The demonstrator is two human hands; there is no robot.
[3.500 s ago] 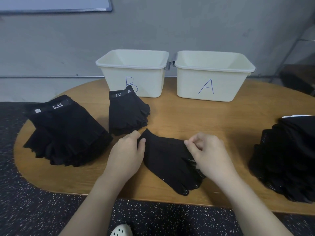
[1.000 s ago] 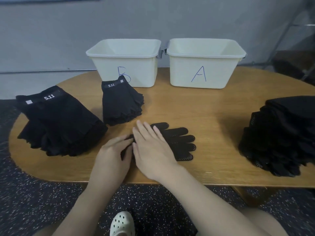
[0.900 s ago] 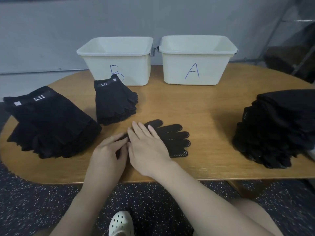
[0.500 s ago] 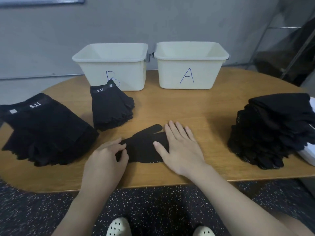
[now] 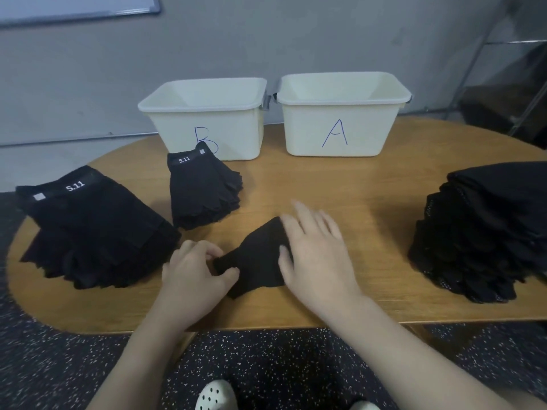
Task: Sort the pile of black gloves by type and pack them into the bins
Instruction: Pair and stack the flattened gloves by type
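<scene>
From the head view we see a black glove [image 5: 257, 261] lying on the table [image 5: 370, 220], in front of bin B [image 5: 204, 119]. The left hand [image 5: 192, 276] pinches its cuff with curled fingers; the right hand [image 5: 316, 250] presses it with flat, spread fingers.
</scene>
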